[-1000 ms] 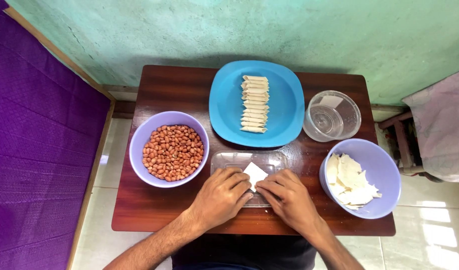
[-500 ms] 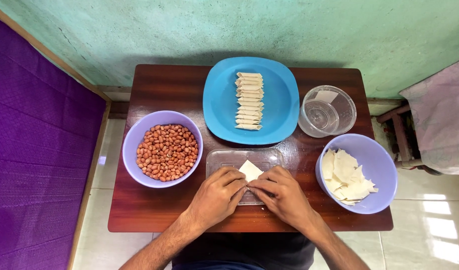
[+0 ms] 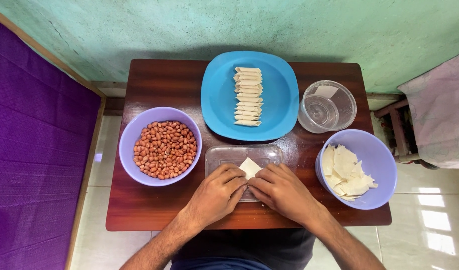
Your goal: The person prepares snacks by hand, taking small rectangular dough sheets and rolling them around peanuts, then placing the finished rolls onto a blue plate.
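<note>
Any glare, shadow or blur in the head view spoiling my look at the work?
Head view: sharp throughout; sun patches on the tiled floor, a soft sheen on the brown wooden table, and a shadow behind the blue square plate; neither hides the white pastry square.

Two bare forearms enter from 6 o'clock, one from 7, the other from 5. The left hand [image 3: 217, 192] and right hand [image 3: 282, 192] wear no gloves, rings or watch, and no sleeves reach the forearms or wrists. The nails are short. Between the arms, at the bottom edge, shows dark clothing, with a strip of blue cloth at 6 o'clock.
</note>
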